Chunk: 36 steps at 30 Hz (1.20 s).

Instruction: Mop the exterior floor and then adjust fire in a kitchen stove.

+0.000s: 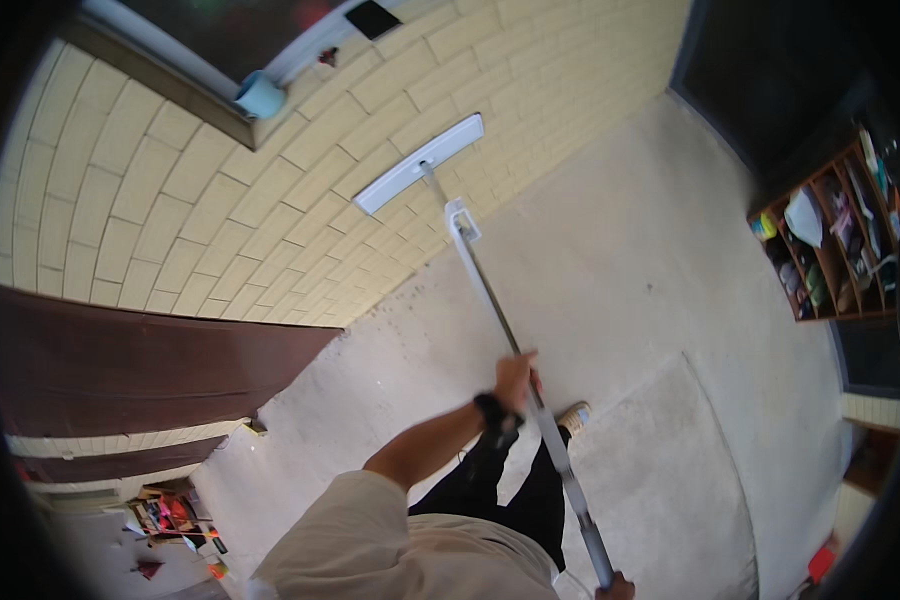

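A long-handled flat mop (487, 289) runs from the bottom right up to the yellow tiled wall (217, 202). Its white rectangular head (420, 163) is raised in front of the wall or against it; contact cannot be told. My left hand (516, 381), with a black watch at the wrist, is wrapped around the middle of the pole. Down at the picture's lower edge, my right hand (616, 586) grips the grey end of the pole and is partly cut off.
A light blue cup (260, 95) and a black flat object (373, 19) stand on the window ledge. On the right is a wooden shoe rack (832, 247) with shoes and bags. A brown door (150, 360) is at left. Cluttered shelving (169, 514) stands lower left. The floor is concrete (645, 247).
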{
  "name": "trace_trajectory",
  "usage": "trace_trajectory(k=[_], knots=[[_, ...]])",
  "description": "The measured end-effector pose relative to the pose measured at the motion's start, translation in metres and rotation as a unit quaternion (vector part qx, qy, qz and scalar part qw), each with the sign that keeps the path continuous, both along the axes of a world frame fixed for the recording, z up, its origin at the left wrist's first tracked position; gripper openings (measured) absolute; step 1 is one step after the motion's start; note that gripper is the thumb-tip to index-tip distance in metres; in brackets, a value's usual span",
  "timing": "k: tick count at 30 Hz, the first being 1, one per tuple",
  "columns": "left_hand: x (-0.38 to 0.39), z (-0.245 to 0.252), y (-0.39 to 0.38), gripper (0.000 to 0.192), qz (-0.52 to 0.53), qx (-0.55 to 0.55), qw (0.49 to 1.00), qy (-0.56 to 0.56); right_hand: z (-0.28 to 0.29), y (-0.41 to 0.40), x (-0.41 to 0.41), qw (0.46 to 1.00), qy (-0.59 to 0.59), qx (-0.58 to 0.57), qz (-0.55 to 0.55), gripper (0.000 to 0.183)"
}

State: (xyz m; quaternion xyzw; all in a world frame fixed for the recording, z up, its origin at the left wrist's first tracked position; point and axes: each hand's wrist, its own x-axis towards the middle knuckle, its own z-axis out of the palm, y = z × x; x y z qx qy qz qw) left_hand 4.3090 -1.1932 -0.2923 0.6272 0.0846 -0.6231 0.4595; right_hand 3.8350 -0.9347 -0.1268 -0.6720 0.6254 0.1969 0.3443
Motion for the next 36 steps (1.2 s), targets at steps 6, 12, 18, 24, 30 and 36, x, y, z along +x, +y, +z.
trace_trajectory(k=[6,12,18,24,30,36], knots=[[0.02,-0.095,-0.088,0.026,0.067,0.076,0.995,0.007,-0.018,-0.079,0.081,0.992,-0.108,-0.004,-0.071,0.014],[-0.055,-0.016,-0.097,0.024,0.079,0.045,0.996,-0.022,-0.041,-0.072,-0.036,0.994,-0.095,-0.052,-0.011,0.018],[-0.083,0.128,-0.118,0.025,0.109,-0.054,0.989,-0.079,-0.027,-0.093,-0.087,0.98,-0.14,-0.137,0.039,0.03],[-0.097,0.174,-0.14,0.025,0.122,-0.097,0.982,-0.103,-0.006,-0.127,-0.097,0.981,-0.133,-0.141,0.013,0.027],[-0.112,0.167,-0.161,0.021,0.105,-0.119,0.975,-0.157,0.011,-0.149,-0.113,0.984,-0.113,-0.138,0.023,0.027],[-0.094,0.074,-0.22,0.018,0.055,-0.049,0.986,-0.147,0.012,-0.165,-0.063,0.977,-0.189,-0.09,-0.031,0.023]])
